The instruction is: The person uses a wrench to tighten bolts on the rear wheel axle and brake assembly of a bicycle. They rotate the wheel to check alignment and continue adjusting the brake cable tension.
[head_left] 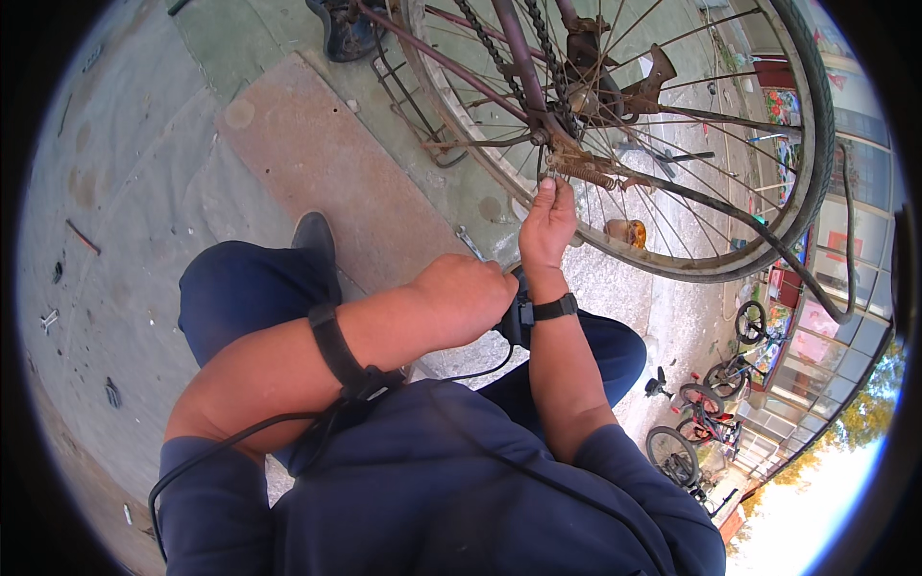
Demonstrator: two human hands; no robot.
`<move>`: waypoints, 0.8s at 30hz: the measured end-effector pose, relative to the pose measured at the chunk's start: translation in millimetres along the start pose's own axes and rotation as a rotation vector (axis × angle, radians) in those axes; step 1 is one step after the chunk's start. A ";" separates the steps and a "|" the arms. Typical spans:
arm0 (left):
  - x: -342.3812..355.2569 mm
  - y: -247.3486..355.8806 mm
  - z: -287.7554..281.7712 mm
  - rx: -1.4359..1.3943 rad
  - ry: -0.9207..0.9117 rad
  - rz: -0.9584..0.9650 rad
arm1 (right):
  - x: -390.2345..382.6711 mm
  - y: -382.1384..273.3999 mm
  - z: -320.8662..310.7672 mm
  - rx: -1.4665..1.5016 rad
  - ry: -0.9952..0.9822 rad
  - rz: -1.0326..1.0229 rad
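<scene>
A bicycle wheel (816, 106) with a rusty hub, chain (535, 43) and purplish frame tubes stands in front of me. My right hand (549, 223) reaches up to the axle area, thumb and fingers pinched together beside a rusty coil spring (586, 174); what they pinch is too small to make out. Lower and to the left, my left hand (469, 296) is closed in a fist. A slim metal tool, seemingly a wrench (470, 242), sticks out beyond its knuckles; its other end is hidden.
A bent metal stand tube (768, 230) curves out to the right of the wheel. A brown board (327, 144) lies on the ground, with a dark saddle (346, 31) beyond it. Loose tools and bits (83, 237) are scattered at left. Several parked bicycles (706, 413) stand at right.
</scene>
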State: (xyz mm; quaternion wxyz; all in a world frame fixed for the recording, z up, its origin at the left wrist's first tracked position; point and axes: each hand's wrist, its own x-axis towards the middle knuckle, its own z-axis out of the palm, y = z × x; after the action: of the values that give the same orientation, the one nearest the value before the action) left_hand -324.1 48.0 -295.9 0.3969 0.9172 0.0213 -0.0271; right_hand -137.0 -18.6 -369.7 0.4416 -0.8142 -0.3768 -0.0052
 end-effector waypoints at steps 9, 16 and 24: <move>-0.3 2.0 -5.0 0.004 -0.005 -0.005 | 6.9 6.8 -10.8 0.287 -0.100 0.360; 0.5 1.3 -3.8 0.028 -0.011 -0.021 | 34.1 -8.6 -46.3 0.763 -0.350 0.736; 0.3 2.4 -5.4 0.012 -0.025 -0.012 | 32.7 0.7 -50.4 0.737 -0.378 0.703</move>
State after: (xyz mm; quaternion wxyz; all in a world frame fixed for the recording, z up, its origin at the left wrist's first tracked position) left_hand -323.5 50.3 -290.5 0.3914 0.9190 0.0218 -0.0409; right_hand -96.8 -35.3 -328.3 0.5976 -0.6692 -0.1314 0.4217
